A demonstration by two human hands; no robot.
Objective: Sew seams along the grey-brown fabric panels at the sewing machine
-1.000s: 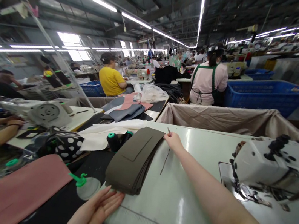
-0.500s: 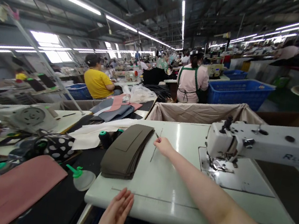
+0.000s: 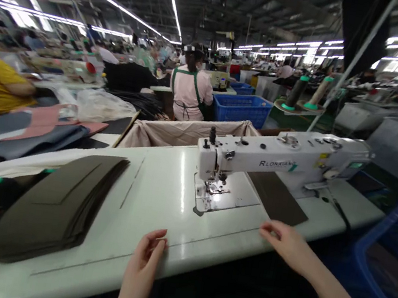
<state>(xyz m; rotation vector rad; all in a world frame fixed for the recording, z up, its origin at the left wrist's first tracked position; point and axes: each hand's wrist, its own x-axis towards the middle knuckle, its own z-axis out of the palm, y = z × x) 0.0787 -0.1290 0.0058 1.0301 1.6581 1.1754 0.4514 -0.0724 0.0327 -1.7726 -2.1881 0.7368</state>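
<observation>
R hand (image 3: 288, 243) now off dark stack (image 3: 60, 202), nr "RLONXIANG" machine (image 3: 281, 158)

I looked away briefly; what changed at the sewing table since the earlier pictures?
The right hand drew back from the far end of the stack of dark pieces to the near edge of the table, beside a single dark piece. The left hand moved onto that edge. The stack stayed put.

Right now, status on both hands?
Left hand empty, on table edge. Right hand empty, by dark fabric piece under sewing machine arm. Nothing between.
</observation>
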